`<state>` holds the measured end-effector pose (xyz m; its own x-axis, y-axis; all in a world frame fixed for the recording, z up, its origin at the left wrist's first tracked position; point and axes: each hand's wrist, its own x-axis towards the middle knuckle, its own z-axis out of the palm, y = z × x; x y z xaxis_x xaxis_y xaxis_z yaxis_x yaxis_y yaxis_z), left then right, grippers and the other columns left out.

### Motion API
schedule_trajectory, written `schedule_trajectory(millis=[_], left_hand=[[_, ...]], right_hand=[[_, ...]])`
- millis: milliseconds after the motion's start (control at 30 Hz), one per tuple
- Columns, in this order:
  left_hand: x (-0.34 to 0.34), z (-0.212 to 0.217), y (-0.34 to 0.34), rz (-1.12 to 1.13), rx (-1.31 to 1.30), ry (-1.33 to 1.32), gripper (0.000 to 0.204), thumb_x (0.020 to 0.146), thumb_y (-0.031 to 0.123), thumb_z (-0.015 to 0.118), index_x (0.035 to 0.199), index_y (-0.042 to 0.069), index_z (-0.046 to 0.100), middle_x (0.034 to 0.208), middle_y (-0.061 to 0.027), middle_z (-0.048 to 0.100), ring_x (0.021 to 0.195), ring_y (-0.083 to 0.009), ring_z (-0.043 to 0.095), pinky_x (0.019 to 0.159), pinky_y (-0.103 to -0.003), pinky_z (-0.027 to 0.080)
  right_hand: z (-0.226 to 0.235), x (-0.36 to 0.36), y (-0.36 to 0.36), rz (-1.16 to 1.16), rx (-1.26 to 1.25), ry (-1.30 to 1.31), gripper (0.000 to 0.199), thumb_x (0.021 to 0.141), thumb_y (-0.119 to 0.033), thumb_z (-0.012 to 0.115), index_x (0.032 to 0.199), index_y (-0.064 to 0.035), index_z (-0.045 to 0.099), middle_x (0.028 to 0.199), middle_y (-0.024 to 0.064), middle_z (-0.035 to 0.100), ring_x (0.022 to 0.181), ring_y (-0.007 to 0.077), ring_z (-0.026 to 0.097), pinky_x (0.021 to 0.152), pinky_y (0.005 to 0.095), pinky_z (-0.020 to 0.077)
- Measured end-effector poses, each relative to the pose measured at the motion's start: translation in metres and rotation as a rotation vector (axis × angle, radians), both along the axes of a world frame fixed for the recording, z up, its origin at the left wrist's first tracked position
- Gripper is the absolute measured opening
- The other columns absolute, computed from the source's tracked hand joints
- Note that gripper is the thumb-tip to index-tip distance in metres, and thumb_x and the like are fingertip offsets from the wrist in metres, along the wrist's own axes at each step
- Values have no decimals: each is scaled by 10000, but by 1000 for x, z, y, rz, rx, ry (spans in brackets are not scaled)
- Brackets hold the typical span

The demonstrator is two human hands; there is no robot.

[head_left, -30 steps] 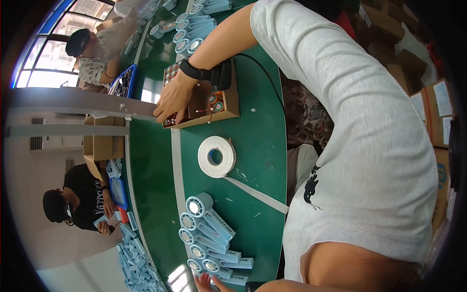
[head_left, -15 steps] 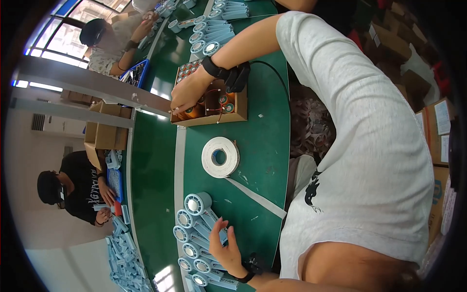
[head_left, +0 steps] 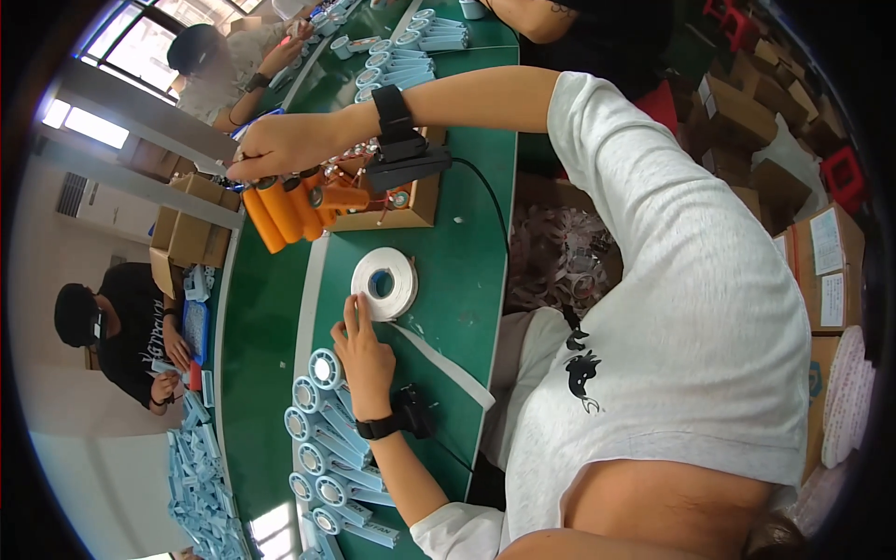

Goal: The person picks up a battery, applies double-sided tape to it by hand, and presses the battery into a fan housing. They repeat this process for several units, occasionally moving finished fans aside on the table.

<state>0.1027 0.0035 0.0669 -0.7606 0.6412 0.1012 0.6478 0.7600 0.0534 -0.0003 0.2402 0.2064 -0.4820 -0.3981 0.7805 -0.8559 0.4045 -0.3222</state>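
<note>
Your right hand (head_left: 280,145) is lifted over the far part of the green counter (head_left: 271,327), its fingers closed around a pack of orange cells (head_left: 285,210) that hangs tilted just left of the cardboard tray (head_left: 411,210). Your left hand (head_left: 364,355) lies on the counter nearer you with its fingers spread open, the fingertips touching the near edge of the white tape roll (head_left: 385,284). A row of pale blue fans (head_left: 317,429) lies just left of that wrist.
</note>
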Motion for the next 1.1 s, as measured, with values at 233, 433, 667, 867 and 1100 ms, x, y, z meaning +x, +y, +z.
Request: schedule_trajectory(millis=[233,433,667,867,1100], left_hand=[[27,16,1,-141,134,-151,684,593,-48,520,1253,71,389,1189,-138,388,967,-347,428,835,-406,396],[43,14,-3,-151,149,-170,524,595,48,584,1111,45,493,1146,-135,398,992,-331,410,852,-412,365],[82,16,-48,-221,401,-48,388,603,126,637,966,32,540,1078,-118,457,1025,-310,391,888,-402,323],[94,-9,-55,-83,960,-301,398,721,253,630,1004,3,503,1059,-91,500,997,-199,436,819,-297,370],[104,-15,-49,30,1106,-487,380,726,143,615,1042,-16,476,1011,-90,488,1008,-171,444,825,-274,372]], right_hand=[[-56,-4,-31,10,66,-123,416,875,-297,471,652,45,546,568,155,543,483,260,503,476,354,395],[-102,-19,-35,-218,926,219,321,814,-298,529,709,1,581,675,161,593,614,289,595,538,369,465],[-60,51,-31,-620,448,-105,262,762,-279,590,717,-21,597,715,143,605,713,298,622,593,389,494],[-123,108,-37,-650,345,-635,330,721,-323,629,760,1,578,820,156,585,750,320,607,636,408,487],[-172,72,-50,-625,59,-498,339,720,-313,627,816,5,564,842,168,564,760,342,582,695,395,471]])
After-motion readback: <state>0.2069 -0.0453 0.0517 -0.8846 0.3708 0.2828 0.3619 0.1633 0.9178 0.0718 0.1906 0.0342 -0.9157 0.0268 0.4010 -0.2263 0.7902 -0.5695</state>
